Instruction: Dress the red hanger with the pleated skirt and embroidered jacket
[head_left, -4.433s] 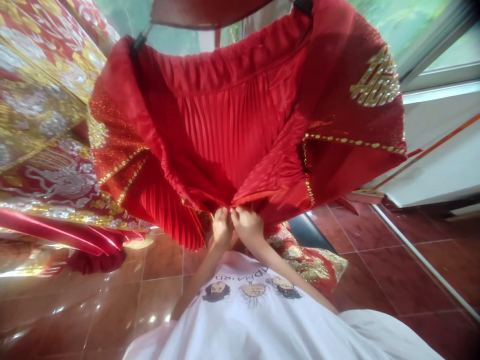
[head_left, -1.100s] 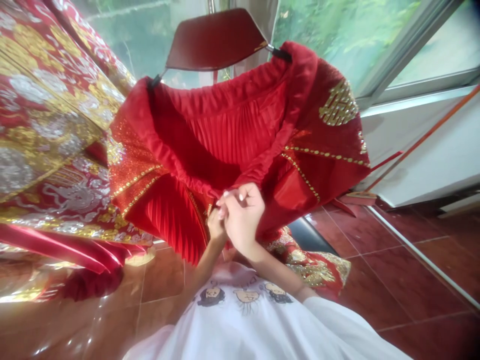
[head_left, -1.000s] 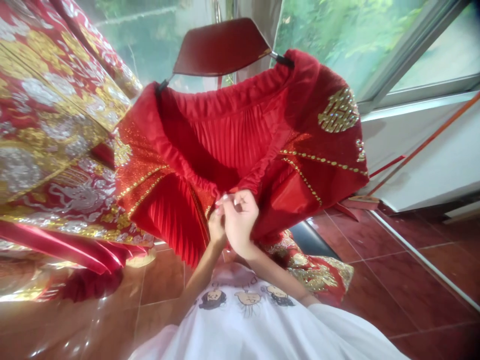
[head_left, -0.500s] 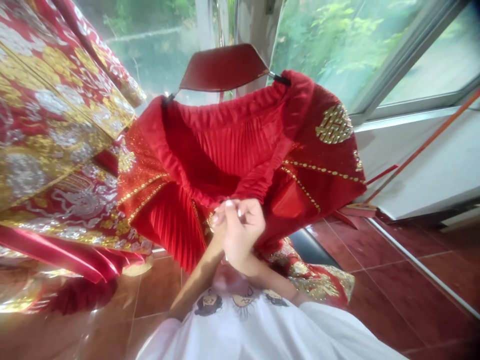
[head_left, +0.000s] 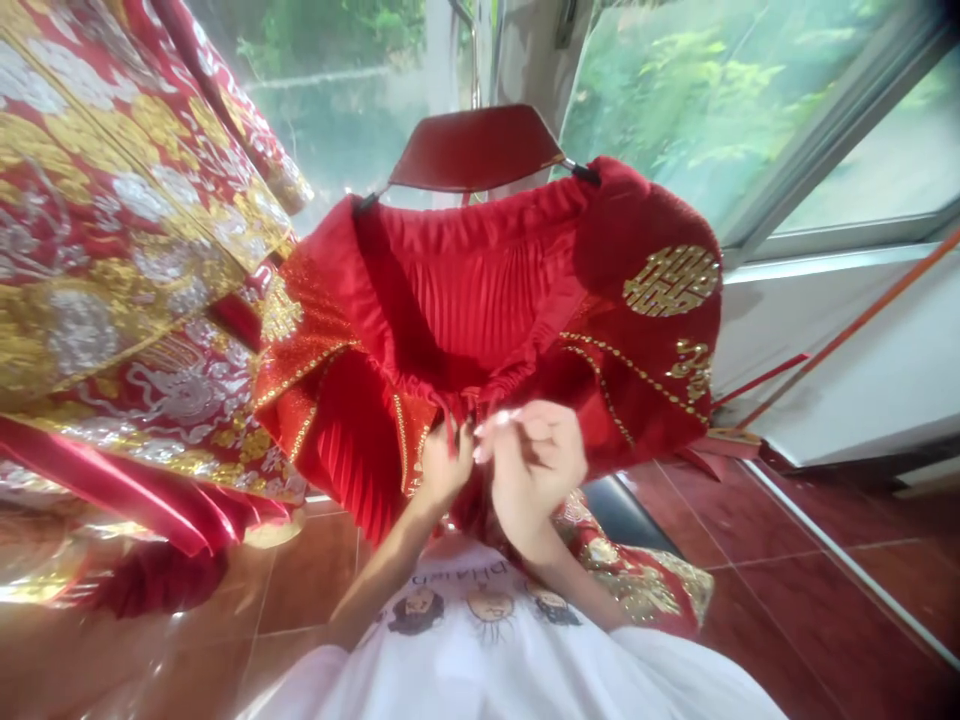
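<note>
A red pleated skirt (head_left: pixel 480 290) with gold beading hangs by its gathered waistband (head_left: pixel 480 215) from a clip hanger (head_left: pixel 480 150) with a wide red centre piece. At the front of the waistband is my left hand (head_left: pixel 444 465), its fingers closed around a narrow red drawstring (head_left: pixel 451 425). Just to the right, my right hand (head_left: pixel 541 465) is closed in a pinch at the waistband's front edge, apparently on the drawstring too, though its fingertips partly hide this. A small gap separates the two hands.
Red garments with gold and silver embroidery (head_left: pixel 150 250) hang close on the left. Behind the skirt are window panes (head_left: pixel 675 110). An orange pole (head_left: pixel 862 320) leans at the right. More embroidered red cloth (head_left: pixel 652 580) lies low near a dark seat (head_left: pixel 630 515) above the tiled floor (head_left: pixel 810 610).
My hands were pressed together at the front of the waistband and have come apart, the right one moving rightward. The view has shifted slightly, and the skirt appears a little farther right.
</note>
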